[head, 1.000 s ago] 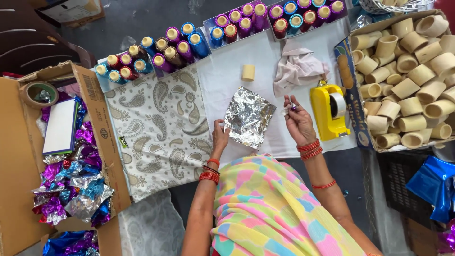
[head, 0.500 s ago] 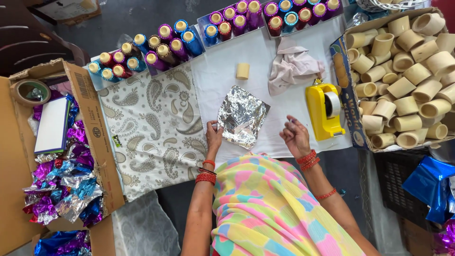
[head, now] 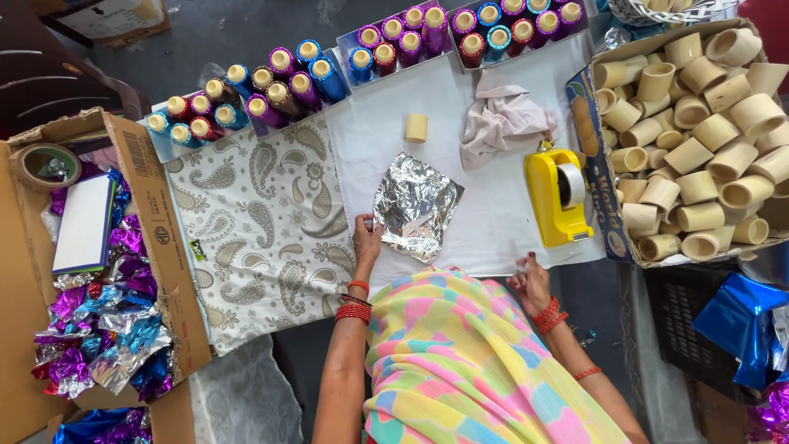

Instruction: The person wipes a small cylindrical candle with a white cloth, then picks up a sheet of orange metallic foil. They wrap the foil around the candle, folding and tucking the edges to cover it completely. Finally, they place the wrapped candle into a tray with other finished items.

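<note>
A cardboard box of crumpled coloured wrappers sits at the left. The left hand pinches the near left edge of a silver foil sheet lying on the white table. The right hand, at the table's near edge, pinches something small; beyond it stands a yellow tape dispenser

One head-worn camera looks steeply down from above; table fairly near.

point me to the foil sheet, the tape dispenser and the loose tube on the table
foil sheet (head: pixel 417 205), head view, middle of the crinkled face
tape dispenser (head: pixel 549 201), head view, yellow body
loose tube (head: pixel 416 128), head view, its side
</note>
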